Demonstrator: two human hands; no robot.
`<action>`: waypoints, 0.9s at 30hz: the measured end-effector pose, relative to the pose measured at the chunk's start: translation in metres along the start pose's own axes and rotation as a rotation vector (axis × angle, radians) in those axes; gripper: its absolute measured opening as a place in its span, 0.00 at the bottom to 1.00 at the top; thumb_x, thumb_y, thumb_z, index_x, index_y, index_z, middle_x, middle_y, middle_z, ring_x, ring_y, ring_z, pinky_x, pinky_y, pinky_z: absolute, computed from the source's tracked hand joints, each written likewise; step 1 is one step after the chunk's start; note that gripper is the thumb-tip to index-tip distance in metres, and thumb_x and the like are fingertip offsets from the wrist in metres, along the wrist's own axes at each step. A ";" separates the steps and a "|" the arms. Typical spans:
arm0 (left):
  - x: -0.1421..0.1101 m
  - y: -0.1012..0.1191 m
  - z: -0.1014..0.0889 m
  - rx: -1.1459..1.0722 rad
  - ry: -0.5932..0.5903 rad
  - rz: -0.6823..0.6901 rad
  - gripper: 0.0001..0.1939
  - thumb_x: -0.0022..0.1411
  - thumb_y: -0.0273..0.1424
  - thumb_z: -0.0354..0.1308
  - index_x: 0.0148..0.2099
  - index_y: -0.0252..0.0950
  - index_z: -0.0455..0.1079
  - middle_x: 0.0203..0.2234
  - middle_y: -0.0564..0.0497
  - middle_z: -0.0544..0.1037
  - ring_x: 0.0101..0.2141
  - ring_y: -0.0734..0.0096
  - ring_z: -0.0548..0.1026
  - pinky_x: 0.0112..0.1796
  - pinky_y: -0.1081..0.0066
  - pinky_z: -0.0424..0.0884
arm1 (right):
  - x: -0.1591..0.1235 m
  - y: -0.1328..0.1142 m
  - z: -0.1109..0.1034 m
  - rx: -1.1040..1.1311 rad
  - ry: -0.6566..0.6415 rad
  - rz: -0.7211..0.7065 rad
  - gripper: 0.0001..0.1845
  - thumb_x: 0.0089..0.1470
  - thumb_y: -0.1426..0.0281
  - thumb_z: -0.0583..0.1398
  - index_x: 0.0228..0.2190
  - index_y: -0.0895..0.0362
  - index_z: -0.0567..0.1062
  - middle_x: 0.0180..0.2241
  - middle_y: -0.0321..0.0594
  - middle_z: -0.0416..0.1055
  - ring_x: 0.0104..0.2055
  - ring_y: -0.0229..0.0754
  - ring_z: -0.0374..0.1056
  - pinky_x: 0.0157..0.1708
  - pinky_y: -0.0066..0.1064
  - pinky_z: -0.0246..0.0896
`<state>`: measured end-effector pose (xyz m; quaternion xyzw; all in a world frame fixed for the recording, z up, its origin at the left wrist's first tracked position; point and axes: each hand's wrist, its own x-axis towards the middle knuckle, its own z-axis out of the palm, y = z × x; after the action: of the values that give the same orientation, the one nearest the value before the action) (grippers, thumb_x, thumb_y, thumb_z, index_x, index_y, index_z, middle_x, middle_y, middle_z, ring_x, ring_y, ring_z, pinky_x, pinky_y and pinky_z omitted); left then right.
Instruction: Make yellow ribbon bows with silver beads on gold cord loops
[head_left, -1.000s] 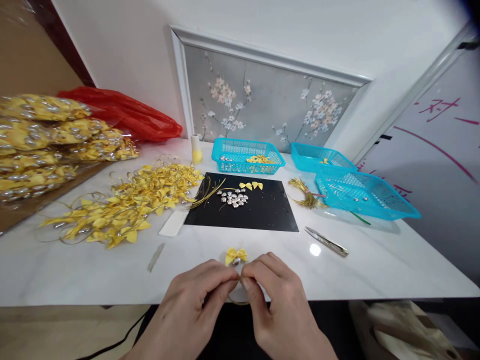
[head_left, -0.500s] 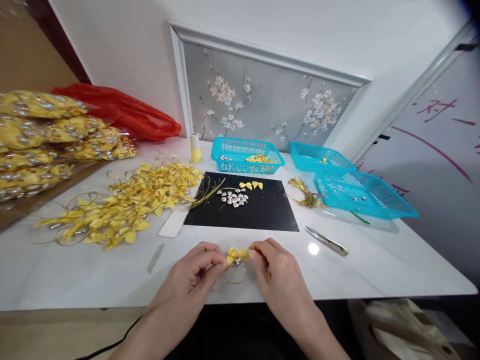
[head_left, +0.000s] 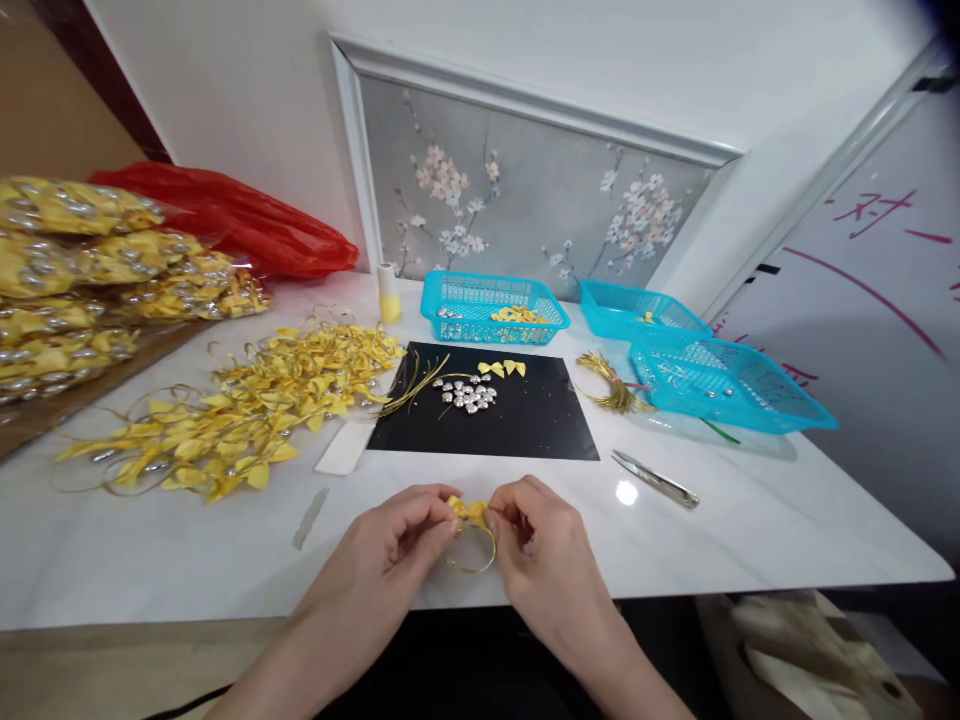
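Observation:
Between my two hands, near the table's front edge, is a small yellow ribbon bow (head_left: 470,511) with a gold cord (head_left: 474,571) curving in a loop beneath it. My left hand (head_left: 401,540) pinches the bow's left side between thumb and fingers. At its right side, the fingertips of my right hand (head_left: 541,540) are closed on it too. Beyond them lies a black mat (head_left: 517,430) bearing silver heart-shaped beads (head_left: 469,395), a few yellow bows (head_left: 502,368) and loose gold cords (head_left: 412,388).
A heap of finished-looking yellow bows (head_left: 247,410) spreads on the left, with bagged ones (head_left: 67,260) behind. Blue baskets (head_left: 495,285) (head_left: 750,420) stand along the back and right. Small scissors-like snips (head_left: 656,480) and a gold cord bundle (head_left: 615,385) lie at right.
My hands have drawn closer together on the bow. The silver bead that showed under it is no longer visible, and the gold cord now forms a rounder loop.

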<state>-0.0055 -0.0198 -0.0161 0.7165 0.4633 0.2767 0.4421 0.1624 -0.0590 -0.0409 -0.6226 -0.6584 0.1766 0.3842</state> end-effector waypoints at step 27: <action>-0.022 0.018 0.006 0.098 0.311 0.264 0.08 0.62 0.31 0.57 0.34 0.44 0.78 0.36 0.54 0.85 0.34 0.69 0.83 0.37 0.78 0.78 | -0.011 -0.031 -0.022 0.368 0.043 -0.154 0.09 0.61 0.76 0.55 0.31 0.55 0.72 0.31 0.36 0.66 0.32 0.37 0.66 0.30 0.27 0.62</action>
<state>-0.0023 -0.0455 -0.0028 0.7404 0.4409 0.4166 0.2895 0.1565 -0.0799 -0.0082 -0.4931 -0.6524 0.2507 0.5181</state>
